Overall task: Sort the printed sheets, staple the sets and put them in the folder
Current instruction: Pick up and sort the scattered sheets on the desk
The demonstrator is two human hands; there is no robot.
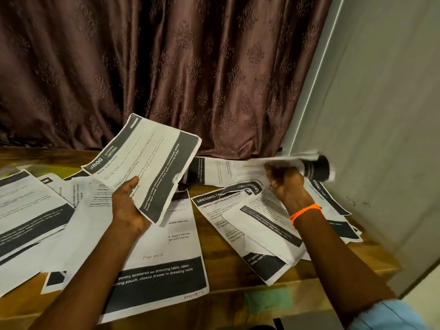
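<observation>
We see the left hand [126,206] gripping a white printed sheet with black bands [145,167] above the brown wooden desk [226,298]. The right hand [285,184] clutches what seems a curled, blurred paper sheet [307,166]. Loose printed pages [164,270] lie scattered on the desk.

Single head-worn wide-angle view, forward and down, close over the wooden table [219,298].

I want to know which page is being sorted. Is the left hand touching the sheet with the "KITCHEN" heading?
Touching. The head view shows the left hand holding the KITCHEN sheet above the table, with its thumb lying on the printed face.
</observation>
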